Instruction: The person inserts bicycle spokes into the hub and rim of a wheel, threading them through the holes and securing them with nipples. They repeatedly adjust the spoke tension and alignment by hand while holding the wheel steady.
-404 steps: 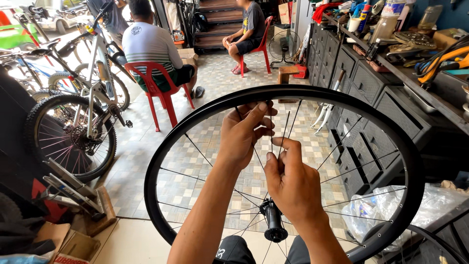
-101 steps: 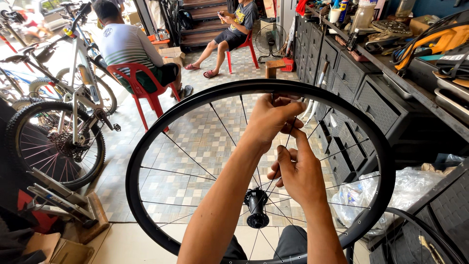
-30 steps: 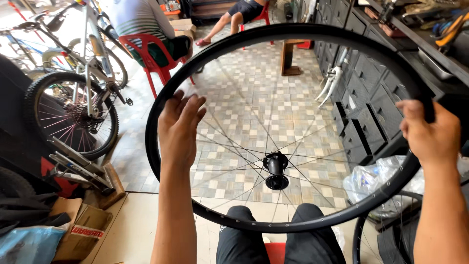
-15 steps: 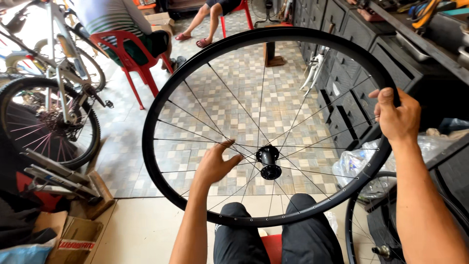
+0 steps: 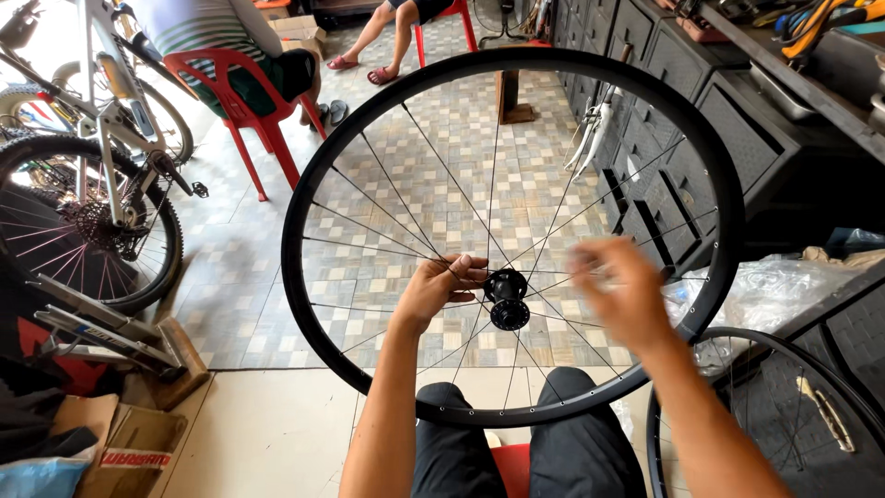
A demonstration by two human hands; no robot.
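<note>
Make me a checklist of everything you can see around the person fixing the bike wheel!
Surface: tiled floor, paler slab nearer the person.
Job's things: black spoked wheel upright over the knees; hub at its centre.
Clutter: cardboard box, plastic bags, second rim at lower right.
Hands: left hand grips spokes beside the hub; right hand blurred, near the spokes.
Cables: nothing seen.
Surroundings: parked bicycle, red chair with a seated person, dark drawer cabinets.

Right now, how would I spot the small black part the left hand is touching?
Find the big black wheel rim standing upright over the person's knees. Every thin spoke runs inward to the black hub, beside the left hand; it alone sits dead centre.
</note>
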